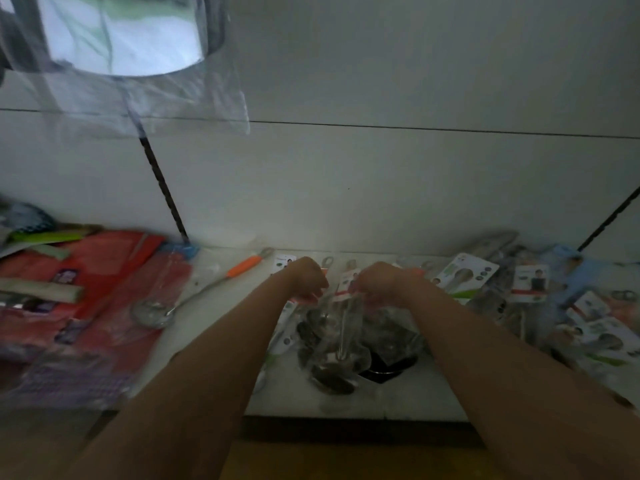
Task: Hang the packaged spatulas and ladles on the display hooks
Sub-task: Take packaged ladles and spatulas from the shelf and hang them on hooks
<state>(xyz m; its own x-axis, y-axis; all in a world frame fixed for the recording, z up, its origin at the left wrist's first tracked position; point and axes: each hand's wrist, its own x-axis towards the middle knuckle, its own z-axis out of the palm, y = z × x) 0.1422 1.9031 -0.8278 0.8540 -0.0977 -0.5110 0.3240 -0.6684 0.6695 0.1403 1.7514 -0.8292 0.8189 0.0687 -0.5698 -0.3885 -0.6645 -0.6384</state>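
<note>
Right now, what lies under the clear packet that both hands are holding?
Under the clear packet, gripped by the left hand and right hand, lie more bagged dark utensils on the white shelf. The packet covers the rest.

1. A pale grey back panel rose behind the shelf, crossed by a thin horizontal seam.
2. Two dark slotted uprights ran down it.
3. The white shelf lay dimly lit.
4. Below its front edge showed an orange-brown floor.
</note>
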